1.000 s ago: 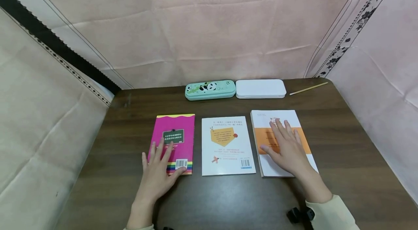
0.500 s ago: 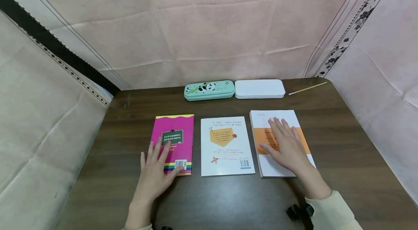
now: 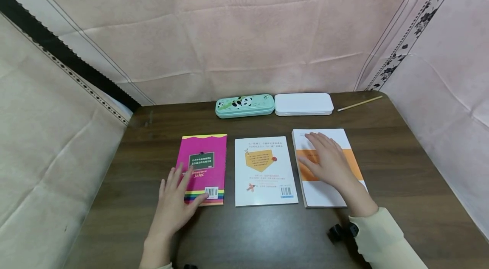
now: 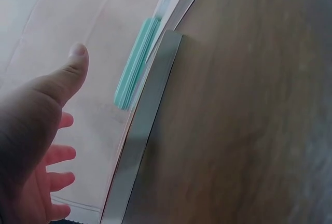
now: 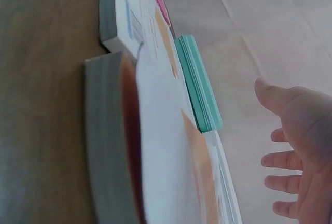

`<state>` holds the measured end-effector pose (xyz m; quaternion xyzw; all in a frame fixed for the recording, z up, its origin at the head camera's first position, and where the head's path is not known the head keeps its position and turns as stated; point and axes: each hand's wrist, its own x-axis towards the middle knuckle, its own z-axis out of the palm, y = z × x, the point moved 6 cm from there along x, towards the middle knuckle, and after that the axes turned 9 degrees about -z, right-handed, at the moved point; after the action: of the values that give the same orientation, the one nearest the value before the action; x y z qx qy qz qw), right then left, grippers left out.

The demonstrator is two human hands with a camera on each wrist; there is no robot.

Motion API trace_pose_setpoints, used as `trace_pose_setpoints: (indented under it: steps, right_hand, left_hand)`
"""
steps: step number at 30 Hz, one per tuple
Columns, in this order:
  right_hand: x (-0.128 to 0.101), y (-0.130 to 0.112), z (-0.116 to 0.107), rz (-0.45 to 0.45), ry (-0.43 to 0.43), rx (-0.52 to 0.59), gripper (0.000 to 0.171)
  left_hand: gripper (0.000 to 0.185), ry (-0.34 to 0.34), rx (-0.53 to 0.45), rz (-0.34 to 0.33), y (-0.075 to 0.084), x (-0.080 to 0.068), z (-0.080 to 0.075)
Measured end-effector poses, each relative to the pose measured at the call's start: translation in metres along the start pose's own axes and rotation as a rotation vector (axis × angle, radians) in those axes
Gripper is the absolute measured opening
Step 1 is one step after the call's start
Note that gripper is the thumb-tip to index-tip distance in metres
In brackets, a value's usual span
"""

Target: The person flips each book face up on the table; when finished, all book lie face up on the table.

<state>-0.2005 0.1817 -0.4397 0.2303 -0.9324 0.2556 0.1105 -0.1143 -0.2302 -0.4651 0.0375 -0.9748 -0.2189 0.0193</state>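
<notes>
Three books lie in a row on the dark wooden table. My left hand (image 3: 173,201) hovers over the lower left part of the pink book (image 3: 212,144), fingers spread; the left wrist view shows a gap between the thumb and the cover. Between the hands lies a white book (image 3: 263,188) with a yellow label, untouched. Over the white and orange book (image 3: 324,194) my right hand (image 3: 328,161) is held with extended fingers. In the right wrist view that hand (image 5: 306,146) is apart from the cover, whose near edge (image 5: 161,146) lifts slightly off the pages.
Behind the books stand a mint green pencil case (image 3: 245,110) with a panda picture and a white case (image 3: 304,104), side by side. A thin pencil (image 3: 359,103) lies at the back right. Pale cloth (image 3: 244,40) hangs around the table (image 3: 259,239).
My left hand has shifted left and slightly toward me, uncovering more of the pink book. My right hand has moved slightly left and away from me, its fingers closer together. The books stay put.
</notes>
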Motion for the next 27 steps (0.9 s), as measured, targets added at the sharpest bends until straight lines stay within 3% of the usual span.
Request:
trace_pose_setpoints:
  steps: [7, 13, 27]
  right_hand:
    - [0.016, -0.003, 0.011, 0.043, -0.077, 0.104, 0.073]
    - [0.026, -0.003, 0.02, 0.092, -0.116, 0.144, 0.072]
    - [0.049, -0.011, 0.037, -0.002, -0.118, 0.145, 0.065]
  left_hand:
    - [0.095, -0.036, -0.043, -0.035, -0.011, -0.002, -0.001]
    - [0.093, -0.025, -0.038, -0.041, -0.021, -0.005, -0.003]
    - [0.102, -0.041, -0.053, -0.091, -0.037, -0.013, -0.004]
